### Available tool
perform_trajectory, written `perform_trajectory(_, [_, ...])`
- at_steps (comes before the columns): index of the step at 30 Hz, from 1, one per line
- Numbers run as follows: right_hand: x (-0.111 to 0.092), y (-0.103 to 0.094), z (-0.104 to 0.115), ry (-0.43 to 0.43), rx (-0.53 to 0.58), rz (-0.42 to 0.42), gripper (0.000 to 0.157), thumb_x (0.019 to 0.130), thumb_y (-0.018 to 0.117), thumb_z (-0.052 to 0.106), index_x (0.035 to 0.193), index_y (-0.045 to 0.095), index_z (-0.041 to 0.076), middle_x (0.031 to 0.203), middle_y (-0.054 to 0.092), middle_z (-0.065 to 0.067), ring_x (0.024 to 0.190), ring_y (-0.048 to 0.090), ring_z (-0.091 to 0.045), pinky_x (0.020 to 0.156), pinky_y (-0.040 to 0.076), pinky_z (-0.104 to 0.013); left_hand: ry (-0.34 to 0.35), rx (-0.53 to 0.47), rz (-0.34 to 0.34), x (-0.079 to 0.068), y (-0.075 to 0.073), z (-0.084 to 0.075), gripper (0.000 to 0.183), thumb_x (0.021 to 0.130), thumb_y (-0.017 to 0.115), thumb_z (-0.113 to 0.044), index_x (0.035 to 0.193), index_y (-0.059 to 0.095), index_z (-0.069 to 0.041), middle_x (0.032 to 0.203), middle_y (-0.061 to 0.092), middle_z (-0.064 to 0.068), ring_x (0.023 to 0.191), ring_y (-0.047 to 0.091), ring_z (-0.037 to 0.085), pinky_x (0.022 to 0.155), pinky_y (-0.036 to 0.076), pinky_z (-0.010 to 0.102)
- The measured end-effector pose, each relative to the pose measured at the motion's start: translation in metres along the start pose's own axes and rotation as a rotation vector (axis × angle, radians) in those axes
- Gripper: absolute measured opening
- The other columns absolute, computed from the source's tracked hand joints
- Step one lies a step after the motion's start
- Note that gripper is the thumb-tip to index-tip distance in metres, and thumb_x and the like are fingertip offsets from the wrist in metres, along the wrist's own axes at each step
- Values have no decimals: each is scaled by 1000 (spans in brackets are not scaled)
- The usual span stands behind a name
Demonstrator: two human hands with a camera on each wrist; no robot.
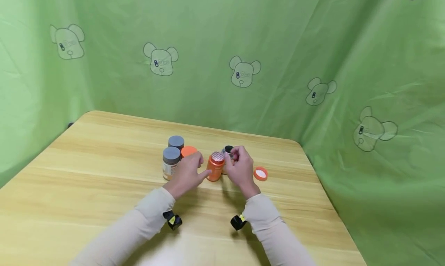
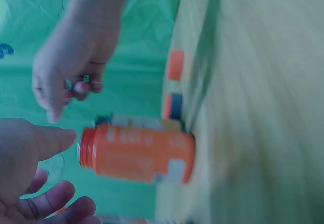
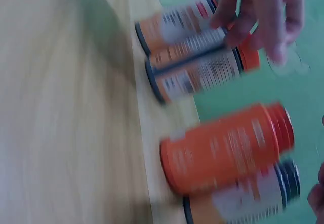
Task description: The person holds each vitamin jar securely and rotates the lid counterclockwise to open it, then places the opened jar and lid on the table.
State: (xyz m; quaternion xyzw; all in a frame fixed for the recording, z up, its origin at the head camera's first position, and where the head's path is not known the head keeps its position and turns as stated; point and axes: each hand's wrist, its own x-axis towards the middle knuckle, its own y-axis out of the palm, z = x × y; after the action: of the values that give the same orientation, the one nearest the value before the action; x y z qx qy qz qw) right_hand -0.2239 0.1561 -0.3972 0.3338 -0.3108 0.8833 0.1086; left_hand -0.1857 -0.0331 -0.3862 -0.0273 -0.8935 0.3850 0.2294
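Observation:
An uncapped orange bottle stands upright with a silver foil seal over its mouth. My left hand is at its left, thumb pointing toward the bottle and fingers loosely bent. Over at the right, my right hand hovers close to the bottle's rim, its fingers bent and its thumb toward the foil. The left wrist view shows the right hand apart from the orange bottle, with nothing visible in it. Partly hidden behind the orange bottle is a second uncapped bottle with a dark threaded neck.
Left of the orange bottle stand two grey-capped bottles and one with an orange cap. A loose orange cap lies inside-up on the wooden table at the right. A green curtain hangs behind the table.

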Motion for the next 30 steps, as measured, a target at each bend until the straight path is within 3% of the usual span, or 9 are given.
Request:
perform_trajectory(4, [-1,18,16,-98,112,111,14,83,68,1,90,56,1,72,53,-6,60,51,-15,53,43,-25,-6,29,-46,-7,-4,17,36,81,80,-28,84,50,-8,67,47,-3,56,45,12,52,40,28])
perform_trajectory(9, [-4,40,32,-138,124,276,23,84,69,3,103,57,-2,77,58,-9,60,54,-11,56,47,-24,-10,76,-83,-14,-5,33,35,81,79,-29,81,53,-6,65,50,-2,53,48,12,51,42,29])
perform_trajectory(13, [-3,53,44,-96,86,420,41,88,67,10,126,54,2,110,60,-14,68,57,-11,62,50,-24,-42,101,-87,-16,-7,42,28,80,78,-24,76,56,-8,65,54,-2,55,51,14,53,45,31])
perform_trajectory(16, [-2,60,49,-57,26,528,53,90,66,14,139,48,9,137,48,-14,82,60,-16,72,51,-26,-63,122,-72,-16,-9,45,25,79,76,-19,71,54,-10,63,52,-2,55,50,16,52,44,34])
perform_trajectory(18, [-1,63,49,-42,-27,579,56,90,66,16,142,46,12,144,43,-14,93,59,-18,78,50,-28,-81,128,-52,-16,-10,47,27,77,77,-18,69,52,-11,61,50,-2,54,49,17,52,43,35])
perform_trajectory(24, [1,66,50,-10,-74,624,55,90,69,22,139,45,13,136,50,-8,101,56,-18,89,46,-30,-134,138,25,-16,-10,53,38,76,80,-25,60,48,-13,55,46,-4,52,47,16,49,39,32])
perform_trajectory(30, [0,69,52,39,-125,568,46,90,70,27,127,46,12,122,55,-11,113,54,-23,97,44,-35,-162,135,75,-18,-7,53,37,76,82,-28,65,50,-11,58,48,-2,55,49,17,50,41,32])
